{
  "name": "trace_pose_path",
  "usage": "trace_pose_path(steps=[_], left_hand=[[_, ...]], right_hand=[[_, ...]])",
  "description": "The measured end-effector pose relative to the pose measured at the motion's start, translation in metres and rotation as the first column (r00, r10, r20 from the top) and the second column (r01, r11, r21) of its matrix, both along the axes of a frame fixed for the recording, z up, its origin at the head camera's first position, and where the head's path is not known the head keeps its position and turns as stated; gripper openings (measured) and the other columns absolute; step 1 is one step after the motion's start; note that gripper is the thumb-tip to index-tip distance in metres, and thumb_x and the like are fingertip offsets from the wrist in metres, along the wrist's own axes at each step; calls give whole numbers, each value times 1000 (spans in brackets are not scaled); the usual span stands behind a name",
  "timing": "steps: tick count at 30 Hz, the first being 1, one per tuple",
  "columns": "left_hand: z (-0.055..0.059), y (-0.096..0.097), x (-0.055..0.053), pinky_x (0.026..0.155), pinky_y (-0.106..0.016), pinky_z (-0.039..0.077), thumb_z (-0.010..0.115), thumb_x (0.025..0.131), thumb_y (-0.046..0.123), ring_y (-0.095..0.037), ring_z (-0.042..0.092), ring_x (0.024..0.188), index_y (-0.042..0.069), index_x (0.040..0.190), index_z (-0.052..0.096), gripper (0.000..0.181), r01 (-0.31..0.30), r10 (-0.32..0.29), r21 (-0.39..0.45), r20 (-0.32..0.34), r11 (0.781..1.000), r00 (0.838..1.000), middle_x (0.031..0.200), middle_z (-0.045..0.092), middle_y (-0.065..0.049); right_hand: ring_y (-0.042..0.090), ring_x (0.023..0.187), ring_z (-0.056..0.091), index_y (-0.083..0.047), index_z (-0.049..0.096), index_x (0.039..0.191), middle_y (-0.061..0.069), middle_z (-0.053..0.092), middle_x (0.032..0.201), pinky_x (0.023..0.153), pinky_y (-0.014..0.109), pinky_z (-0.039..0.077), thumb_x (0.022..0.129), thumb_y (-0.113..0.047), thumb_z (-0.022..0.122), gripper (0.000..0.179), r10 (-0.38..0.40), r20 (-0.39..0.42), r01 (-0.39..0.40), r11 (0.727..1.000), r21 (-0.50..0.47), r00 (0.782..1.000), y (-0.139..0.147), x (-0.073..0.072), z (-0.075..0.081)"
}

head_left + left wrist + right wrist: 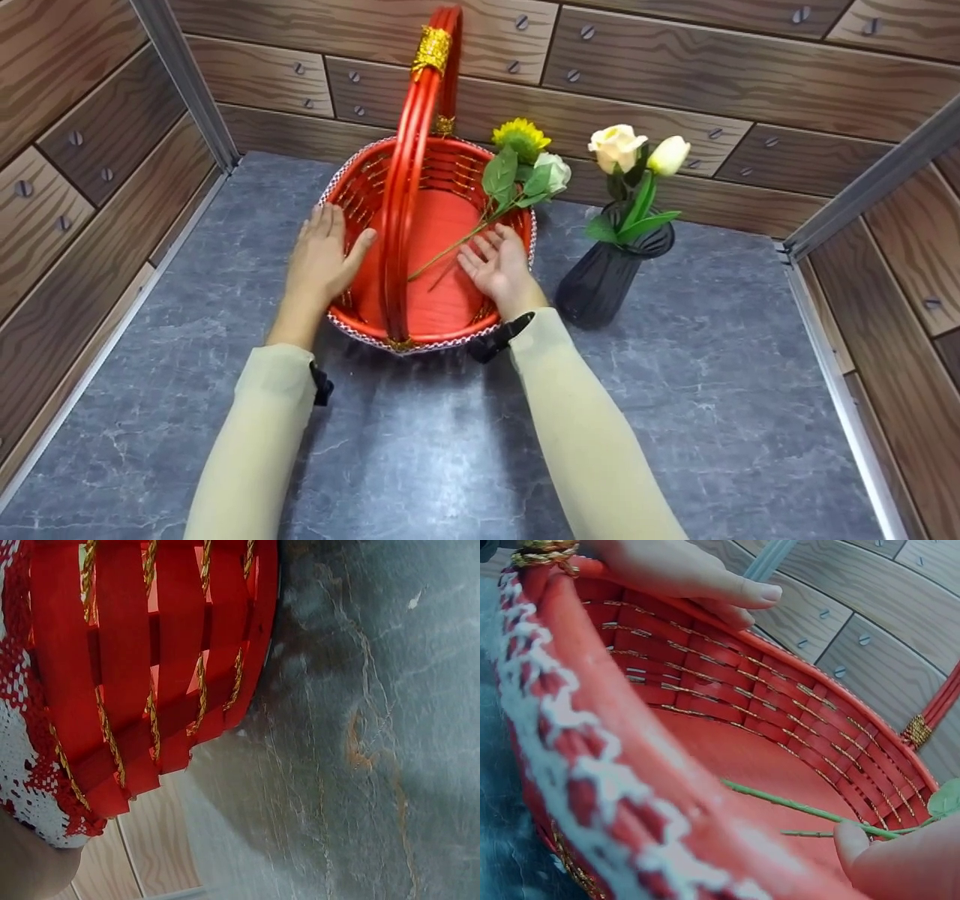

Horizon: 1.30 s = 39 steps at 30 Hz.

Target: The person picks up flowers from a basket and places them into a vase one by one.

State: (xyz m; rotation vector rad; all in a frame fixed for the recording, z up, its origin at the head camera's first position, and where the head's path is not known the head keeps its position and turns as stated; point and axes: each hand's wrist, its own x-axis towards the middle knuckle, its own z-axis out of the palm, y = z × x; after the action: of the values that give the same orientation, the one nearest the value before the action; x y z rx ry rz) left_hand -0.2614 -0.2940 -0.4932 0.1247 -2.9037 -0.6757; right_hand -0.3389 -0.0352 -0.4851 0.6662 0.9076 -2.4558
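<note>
A round red woven basket [442, 311] with a tall arched handle and a white-and-red trimmed rim stands before me. My left hand [319, 251] rests on its left rim, fingers straight and thumb spread over the inside. Inside the right rim is my right hand [501, 270], palm turned up and fingers loosely bent. Just beyond those fingers, a yellow sunflower [519, 139] and a white rose [553, 172] lean over the back right rim, their green stems [795, 804] slanting down into the basket. In the left wrist view the basket's outer wall [127, 667] fills the left side.
Right of the basket, a dark ribbed vase [596, 289] stands on the grey marbled surface [712, 390]. It holds a cream rose [616, 148] and a pale tulip [669, 155]. Wood-patterned panels [675, 60] enclose the back and both sides.
</note>
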Motion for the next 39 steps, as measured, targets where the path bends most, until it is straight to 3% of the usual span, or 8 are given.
trace_pose_path(steps=[7,16,20,22,24,27,30,39], left_hand=[[-2,2,-1,125,-50,7,21,98,71,-38,7,153,-6,156,19,96,9,-9,-7,8,1000,1000,163,16,-25],[-3,2,1,125,-50,7,23,99,70,-39,10,153,-6,155,20,94,14,-14,-1,-2,1000,1000,162,17,-26],[-3,0,2,125,-50,8,26,99,69,-39,11,153,-6,155,23,94,5,-5,-1,-15,1000,1000,162,19,-25],[-3,-1,3,125,-50,8,27,99,68,-39,12,153,-7,154,24,93,1,-1,2,-21,1000,1000,162,19,-25],[-3,-1,3,125,-50,8,27,99,68,-38,10,153,-6,155,24,93,-2,2,8,-18,1000,1000,163,18,-25],[-2,-2,4,125,-50,6,26,99,69,-38,8,153,-6,155,22,93,1,-1,15,-7,1000,1000,163,16,-25],[-2,-2,3,125,-49,5,24,99,70,-37,7,154,-6,155,20,95,4,-4,15,3,1000,1000,163,15,-25],[1,-2,0,125,-50,6,21,98,72,-38,6,154,-5,156,18,97,4,-4,-4,17,1000,1000,164,14,-24]], right_hand=[[29,144,38,-13,24,159,7,34,160,117,42,35,107,-33,38,56,0,33,1,1000,-28,999,4,-1,-2],[24,141,41,-12,34,153,6,43,151,117,40,34,105,-27,45,51,-12,82,16,999,-51,997,2,0,-5],[27,137,45,-5,53,124,10,55,127,116,40,37,105,-17,48,23,-41,65,48,992,-117,997,0,4,-2],[27,126,53,-3,56,105,11,59,110,115,39,39,104,-12,49,11,-53,53,60,987,-150,997,-1,5,-2],[25,112,59,-3,56,95,12,61,97,113,35,41,104,-9,50,13,-49,37,55,984,-171,998,-2,6,-2],[22,92,62,-2,57,94,11,63,90,112,31,42,102,-6,51,11,-28,4,28,984,-174,1000,-3,8,-1],[20,83,65,-3,57,98,10,65,88,109,29,44,101,-4,53,6,-15,-15,12,988,-153,1000,-3,8,-1],[19,82,67,-2,62,98,10,67,88,93,28,56,100,-1,53,9,-41,-89,30,992,-123,995,-6,11,2]])
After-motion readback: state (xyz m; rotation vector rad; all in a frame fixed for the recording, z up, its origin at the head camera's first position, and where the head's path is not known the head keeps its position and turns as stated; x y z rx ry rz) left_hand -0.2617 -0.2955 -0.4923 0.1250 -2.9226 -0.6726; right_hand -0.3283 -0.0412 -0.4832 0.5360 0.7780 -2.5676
